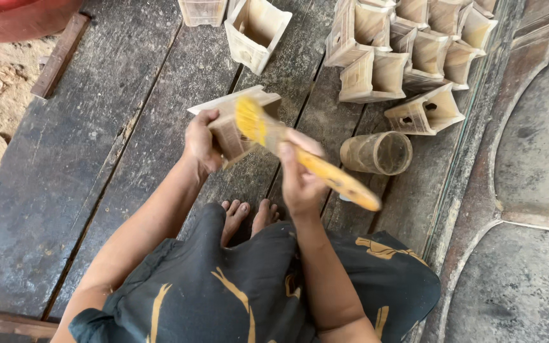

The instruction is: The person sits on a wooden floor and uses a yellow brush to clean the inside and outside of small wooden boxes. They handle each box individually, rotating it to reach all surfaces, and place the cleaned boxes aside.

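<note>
Just above the middle of the frame you hold a small wooden box (233, 130) in your left hand (199, 143), its grip closed around the box's left side and lifting it off the floor. Your right hand (300, 178) has its grip pressed shut around the yellow handle of a brush (300, 155); the yellow bristles lie against the box's upper face, and the handle slants down to the right. Just right of that hand a cloudy round jar (379, 152) lies on its side on the dark plank floor (96, 159). A cluster of similar boxes (408, 51) fills the upper right, and another stands apart at top centre (255, 32). Your bare feet (249, 216) show below the hands.
</note>
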